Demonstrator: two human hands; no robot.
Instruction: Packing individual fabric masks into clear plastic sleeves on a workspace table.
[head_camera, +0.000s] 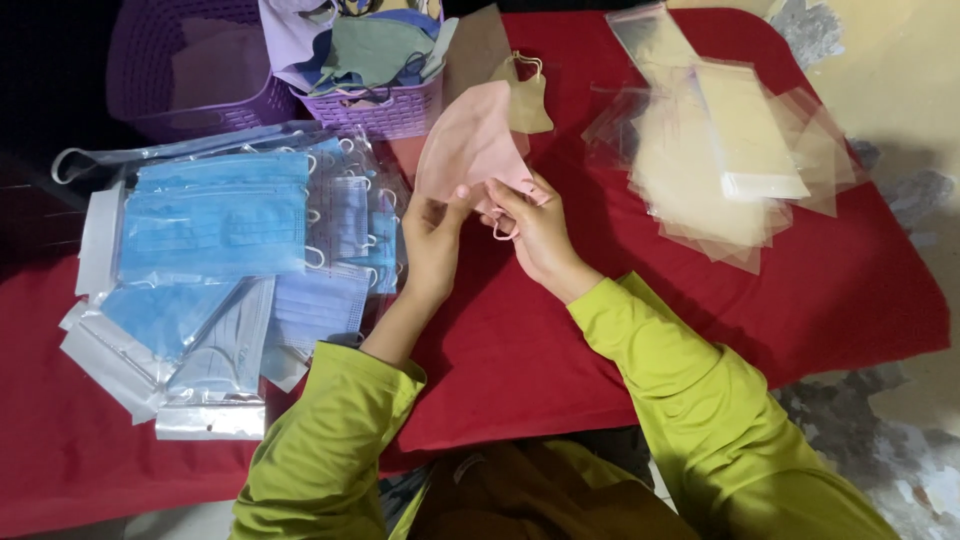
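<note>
Soft matt pink folded cloth mask; left of it, blue pleated masks in glossy clear plastic bags; beneath, matt red cloth cover.

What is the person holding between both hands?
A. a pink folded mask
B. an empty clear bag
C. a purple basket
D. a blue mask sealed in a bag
A: the left hand and right hand pinch the pink folded mask above the red cloth.

Bagged blue masks lie left; clear empty bags right.
</note>
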